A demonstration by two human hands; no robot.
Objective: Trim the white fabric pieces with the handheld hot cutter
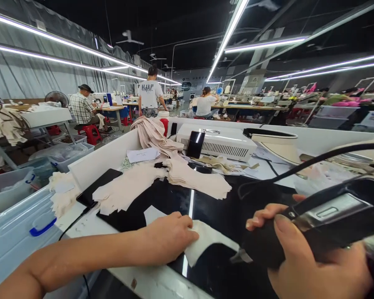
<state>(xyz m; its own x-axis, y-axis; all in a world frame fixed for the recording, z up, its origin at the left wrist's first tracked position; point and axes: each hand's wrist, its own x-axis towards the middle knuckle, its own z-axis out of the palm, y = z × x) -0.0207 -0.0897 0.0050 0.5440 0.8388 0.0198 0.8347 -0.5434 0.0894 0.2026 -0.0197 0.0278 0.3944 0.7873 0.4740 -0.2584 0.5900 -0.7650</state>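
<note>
My left hand lies knuckles up on a small cream fabric piece, pressing it onto the glossy black work surface. My right hand is wrapped round the handle of a black hand-held tool, whose tip sits at the fabric piece's right edge. A black cable arcs from the tool across the table. Stacks of cut cream fabric pieces lie further back on the black surface.
A white machine box, a black cylinder and a red cup stand at the back. Plastic bins sit at the left. Other workers sit or stand at distant tables.
</note>
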